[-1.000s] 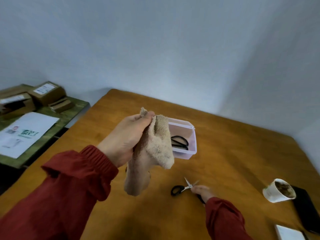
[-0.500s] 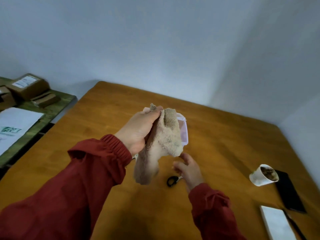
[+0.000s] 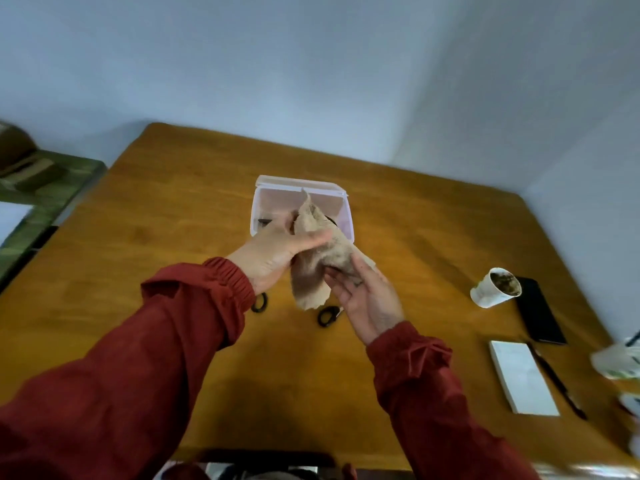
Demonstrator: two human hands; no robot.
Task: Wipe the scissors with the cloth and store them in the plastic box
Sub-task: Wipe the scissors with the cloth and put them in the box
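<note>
Scissors are showing as two pairs on the tabletop point(image 3: 433, 237) nearest the person. The left scissors point(image 3: 259, 302) are peeking out from behind the left wrist, and the right scissors point(image 3: 327, 316) are poking a black handle out from under the right hand point(image 3: 367, 299). That hand is lying palm up with its fingers stretched apart against one beige cloth point(image 3: 311, 289); whether it is touching the pair below cannot be told. The left hand point(image 3: 277, 254) is keeping its grip clamped on the cloth's upper fold. Beyond, one lidless plastic box point(image 3: 298, 181) is holding dark scissors parts point(image 3: 265, 222), number unclear. To the right, one white pad point(image 3: 523, 375), one pen point(image 3: 557, 382), one black phone point(image 3: 540, 313) and one tilted paper cup point(image 3: 491, 292) are sitting.
</note>
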